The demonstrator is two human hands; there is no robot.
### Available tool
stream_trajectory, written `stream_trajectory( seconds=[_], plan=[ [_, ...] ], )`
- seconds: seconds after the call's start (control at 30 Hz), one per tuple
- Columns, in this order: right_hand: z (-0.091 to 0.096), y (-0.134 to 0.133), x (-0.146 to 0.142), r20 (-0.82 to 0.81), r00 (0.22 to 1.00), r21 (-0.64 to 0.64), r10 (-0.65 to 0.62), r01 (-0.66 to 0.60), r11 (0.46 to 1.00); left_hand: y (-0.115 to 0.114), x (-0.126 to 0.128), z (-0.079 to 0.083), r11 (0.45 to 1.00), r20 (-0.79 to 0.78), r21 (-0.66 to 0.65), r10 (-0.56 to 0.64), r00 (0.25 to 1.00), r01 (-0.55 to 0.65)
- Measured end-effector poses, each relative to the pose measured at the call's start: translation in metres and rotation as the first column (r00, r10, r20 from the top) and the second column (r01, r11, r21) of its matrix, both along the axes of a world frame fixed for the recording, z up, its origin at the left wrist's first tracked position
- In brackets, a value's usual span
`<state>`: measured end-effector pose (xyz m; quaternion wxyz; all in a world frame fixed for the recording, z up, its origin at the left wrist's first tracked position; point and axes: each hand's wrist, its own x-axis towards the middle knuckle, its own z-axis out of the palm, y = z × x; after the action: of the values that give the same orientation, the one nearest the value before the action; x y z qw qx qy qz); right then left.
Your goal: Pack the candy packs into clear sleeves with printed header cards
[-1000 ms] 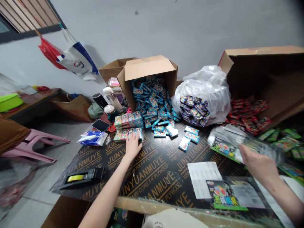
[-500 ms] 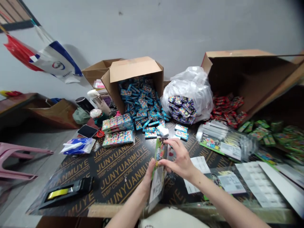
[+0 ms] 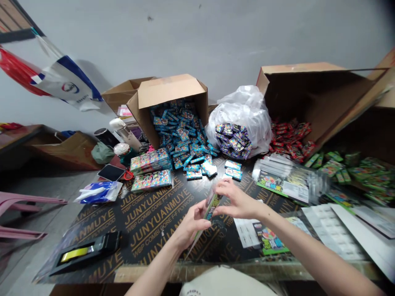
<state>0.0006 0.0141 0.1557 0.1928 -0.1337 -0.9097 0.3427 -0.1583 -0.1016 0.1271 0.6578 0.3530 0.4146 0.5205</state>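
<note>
My left hand (image 3: 193, 224) and my right hand (image 3: 237, 201) meet above the middle of a black printed plywood board (image 3: 154, 220). Together they hold a thin clear plastic packet with a green printed card inside (image 3: 210, 207), tilted and partly hidden by my fingers. My left fingers grip its lower part, and my right fingertips pinch its upper edge. Just beyond my hands lie several small blue packets (image 3: 233, 170). A clear bag of green-printed cards (image 3: 284, 181) lies to the right of my right hand.
A tipped cardboard box (image 3: 168, 92) spills blue packets. Nearby are colourful boxed stacks (image 3: 151, 181), a white bag of purple packets (image 3: 237, 111), a large box (image 3: 311, 94) with red packets, green packets (image 3: 370, 176), and a black tape dispenser (image 3: 84, 250).
My hands have come together from far apart and taken up the packet. Since half a second ago it has tilted lower, and the whole view has shifted slightly.
</note>
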Motion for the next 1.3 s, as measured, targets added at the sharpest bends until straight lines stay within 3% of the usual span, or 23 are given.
stream_trajectory(
  seconds=[0.1, 0.17, 0.23, 0.3, 0.33, 0.4, 0.47, 0.7, 0.77, 0.87, 0.93, 1.03, 1.13, 1.2, 1.3],
  plan=[
    [-0.001, 0.004, 0.002, 0.080, 0.992, -0.078, 0.093, -0.086, 0.993, -0.003, 0.001, 0.000, 1.000, -0.076, -0.015, 0.018, 0.997, -0.019],
    [-0.007, 0.006, 0.002, 0.020, 0.998, -0.185, 0.056, -0.051, 0.981, -0.004, 0.001, -0.005, 0.998, -0.104, -0.053, 0.037, 0.994, -0.042],
    [-0.017, 0.006, -0.001, -0.110, 0.984, -0.324, -0.136, 0.094, 0.941, -0.005, 0.000, -0.011, 0.990, -0.079, -0.093, 0.099, 0.992, -0.106],
    [-0.029, 0.004, -0.006, -0.194, 0.911, -0.502, -0.363, 0.226, 0.835, -0.006, -0.001, -0.017, 0.972, -0.043, -0.138, 0.187, 0.981, -0.191],
    [-0.034, 0.001, -0.008, -0.191, 0.889, -0.592, -0.416, 0.234, 0.771, -0.006, -0.001, -0.019, 0.961, -0.039, -0.157, 0.224, 0.974, -0.227],
    [-0.043, -0.006, -0.013, -0.141, 0.920, -0.732, -0.365, 0.152, 0.664, -0.006, -0.002, -0.022, 0.950, -0.051, -0.166, 0.258, 0.965, -0.263],
    [-0.048, -0.012, -0.018, -0.120, 0.956, -0.801, -0.266, 0.065, 0.595, -0.005, -0.003, -0.022, 0.957, -0.103, -0.127, 0.249, 0.963, -0.261],
    [-0.049, -0.014, -0.027, -0.121, 0.900, -0.825, -0.418, 0.143, 0.546, 0.000, -0.010, -0.022, 0.948, -0.416, -0.002, 0.289, 0.862, -0.319],
    [-0.053, -0.019, -0.023, -0.101, 0.930, -0.855, -0.354, 0.101, 0.508, 0.004, -0.013, -0.021, 0.930, -0.397, 0.026, 0.347, 0.850, -0.367],
    [-0.062, -0.029, -0.015, -0.066, 0.990, -0.905, -0.124, -0.007, 0.425, 0.009, -0.016, -0.023, 0.911, -0.329, 0.034, 0.400, 0.856, -0.412],
    [-0.069, -0.032, -0.009, -0.043, 0.993, -0.905, -0.113, 0.009, 0.424, 0.009, -0.015, -0.028, 0.936, -0.283, -0.024, 0.330, 0.901, -0.351],
    [-0.079, -0.028, -0.004, -0.007, 0.975, -0.871, -0.224, 0.104, 0.480, 0.003, -0.009, -0.039, 0.970, -0.226, -0.114, 0.186, 0.956, -0.216],
    [-0.085, -0.022, -0.001, -0.061, 0.941, -0.859, -0.332, 0.120, 0.498, 0.000, -0.004, -0.047, 0.982, -0.196, -0.134, 0.107, 0.975, -0.135],
    [-0.087, -0.021, -0.001, -0.086, 0.924, -0.857, -0.373, 0.122, 0.500, 0.001, -0.003, -0.047, 0.985, -0.181, -0.108, 0.116, 0.977, -0.137],
    [-0.084, -0.024, -0.002, -0.067, 0.914, -0.853, -0.399, 0.156, 0.498, 0.008, -0.003, -0.045, 0.964, -0.192, -0.011, 0.258, 0.947, -0.265]
  ],
)
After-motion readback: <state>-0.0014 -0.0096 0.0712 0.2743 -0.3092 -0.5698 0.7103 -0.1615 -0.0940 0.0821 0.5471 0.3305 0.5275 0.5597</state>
